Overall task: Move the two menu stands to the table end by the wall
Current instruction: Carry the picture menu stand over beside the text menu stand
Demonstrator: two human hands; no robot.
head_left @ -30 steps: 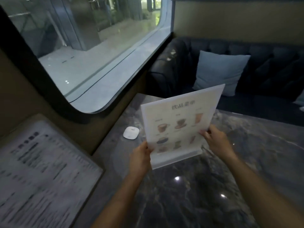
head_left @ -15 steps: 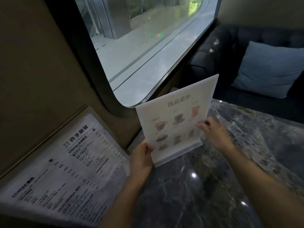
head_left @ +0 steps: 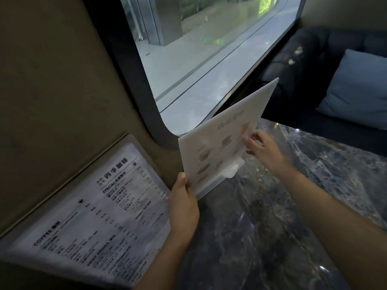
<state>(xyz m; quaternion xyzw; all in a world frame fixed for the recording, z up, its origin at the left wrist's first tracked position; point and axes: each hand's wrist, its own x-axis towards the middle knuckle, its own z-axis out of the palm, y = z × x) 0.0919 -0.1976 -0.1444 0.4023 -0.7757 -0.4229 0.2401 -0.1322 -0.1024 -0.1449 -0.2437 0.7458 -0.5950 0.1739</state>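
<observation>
A white drinks menu stand (head_left: 222, 143) with cup pictures is upright, turned nearly edge-on to me, at the marble table's (head_left: 261, 227) end by the wall. My left hand (head_left: 184, 208) grips its lower left corner. My right hand (head_left: 261, 147) holds its right edge with the fingertips. Its clear base is at the tabletop; I cannot tell if it touches. A second, larger stand with a black-and-white coffee menu (head_left: 100, 216) leans against the wall at the lower left, next to my left hand.
The brown wall (head_left: 52, 80) and a big rounded window (head_left: 199, 59) run along the left. A dark sofa (head_left: 303, 59) with a blue cushion (head_left: 356, 91) stands beyond the table's far side.
Both hands have carried the drinks menu stand left toward the wall and turned it more edge-on. The view swung left, bringing the coffee menu closer; the white puck on the table has left view.
</observation>
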